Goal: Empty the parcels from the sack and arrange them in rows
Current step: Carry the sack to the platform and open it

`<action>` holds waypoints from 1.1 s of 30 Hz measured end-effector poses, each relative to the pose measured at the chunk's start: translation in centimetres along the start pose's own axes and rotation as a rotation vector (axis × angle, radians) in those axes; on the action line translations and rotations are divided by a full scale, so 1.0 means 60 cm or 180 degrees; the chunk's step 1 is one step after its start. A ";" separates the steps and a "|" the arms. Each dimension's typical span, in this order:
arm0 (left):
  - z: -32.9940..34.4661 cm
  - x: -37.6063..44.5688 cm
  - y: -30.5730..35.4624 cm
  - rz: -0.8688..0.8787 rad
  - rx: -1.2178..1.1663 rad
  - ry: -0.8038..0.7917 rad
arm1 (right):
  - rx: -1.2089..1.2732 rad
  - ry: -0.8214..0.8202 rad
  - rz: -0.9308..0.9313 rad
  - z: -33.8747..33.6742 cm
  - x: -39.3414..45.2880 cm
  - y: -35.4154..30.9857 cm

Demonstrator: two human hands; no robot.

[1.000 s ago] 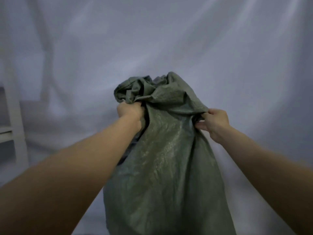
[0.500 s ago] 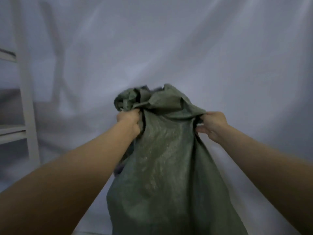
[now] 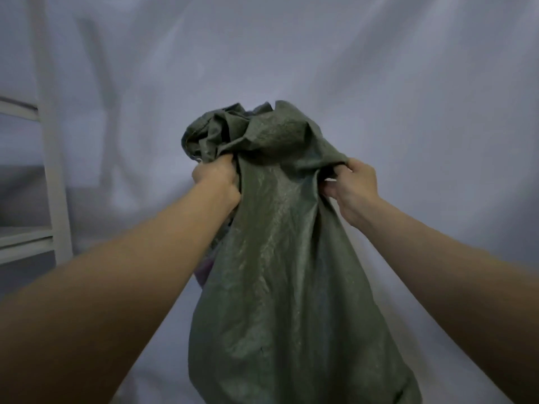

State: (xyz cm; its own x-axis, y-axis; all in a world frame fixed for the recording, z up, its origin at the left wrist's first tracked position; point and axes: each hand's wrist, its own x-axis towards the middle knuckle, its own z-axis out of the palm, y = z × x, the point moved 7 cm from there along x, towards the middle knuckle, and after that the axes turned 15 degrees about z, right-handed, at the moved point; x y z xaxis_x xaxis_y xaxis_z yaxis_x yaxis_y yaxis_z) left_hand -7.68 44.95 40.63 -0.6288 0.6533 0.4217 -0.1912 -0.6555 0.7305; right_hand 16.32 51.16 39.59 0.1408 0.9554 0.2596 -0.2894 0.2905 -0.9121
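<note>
A dull green woven sack (image 3: 280,272) hangs full and bulging in front of me, its crumpled end bunched at the top. My left hand (image 3: 217,182) grips the bunched fabric on the left side. My right hand (image 3: 354,185) grips a fold of the sack on the right, fingers curled into the cloth. A small patch of purple (image 3: 205,269) shows at the sack's left edge below my left forearm; I cannot tell what it is. No parcels are visible.
A white cloth sheet (image 3: 379,83) covers the background and the surface below. A white shelf frame (image 3: 54,182) with horizontal rails stands at the far left.
The sack and both hands sit lower in view than a second ago, and the shelf frame shows more on the left. Both grips are unchanged.
</note>
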 end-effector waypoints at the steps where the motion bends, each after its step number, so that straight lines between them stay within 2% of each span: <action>1: -0.003 0.002 0.000 0.0082 0.0089 -0.0020 | -0.0093 0.0008 -0.0049 -0.002 0.000 0.007; 3: -0.043 0.003 -0.033 0.0092 0.0333 0.0038 | -0.0660 0.0161 0.0107 -0.020 0.000 0.050; 5: -0.098 -0.002 -0.094 -0.0229 0.0513 0.0092 | -0.1130 0.0253 0.0563 -0.042 -0.007 0.108; 7: -0.139 -0.008 -0.139 -0.0542 0.0616 0.0178 | -0.1280 0.0182 0.0863 -0.050 -0.011 0.148; 17: -0.193 0.016 -0.136 -0.0509 0.0739 0.0375 | -0.1397 0.0051 0.1044 0.006 -0.022 0.174; 20: -0.173 0.056 -0.093 -0.0503 0.0142 0.0390 | -0.0783 -0.0104 0.0884 0.079 -0.014 0.140; 22: -0.137 0.086 -0.031 -0.0231 -0.0133 0.0319 | -0.0346 -0.0254 0.0569 0.148 -0.002 0.087; 25: -0.122 0.102 0.025 0.0091 -0.0094 0.0306 | -0.0041 -0.0459 0.0198 0.222 0.010 0.036; 27: -0.165 0.107 -0.006 -0.0007 0.0073 0.0343 | -0.0170 -0.0550 0.0298 0.237 0.010 0.062; 30: -0.258 0.088 -0.073 -0.0302 0.0258 0.0528 | -0.0813 -0.0571 0.0814 0.218 -0.010 0.155; 33: -0.303 0.094 -0.068 -0.0213 0.0488 0.0819 | -0.1267 -0.0722 0.1084 0.213 -0.040 0.195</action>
State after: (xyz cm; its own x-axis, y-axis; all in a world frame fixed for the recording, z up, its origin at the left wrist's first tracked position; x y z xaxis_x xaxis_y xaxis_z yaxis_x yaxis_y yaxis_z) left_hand -24.17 44.44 30.25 -0.7927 0.5628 0.2343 -0.1349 -0.5367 0.8329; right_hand 0.51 52.97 32.35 -0.1175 0.9919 -0.0486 0.1024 -0.0366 -0.9941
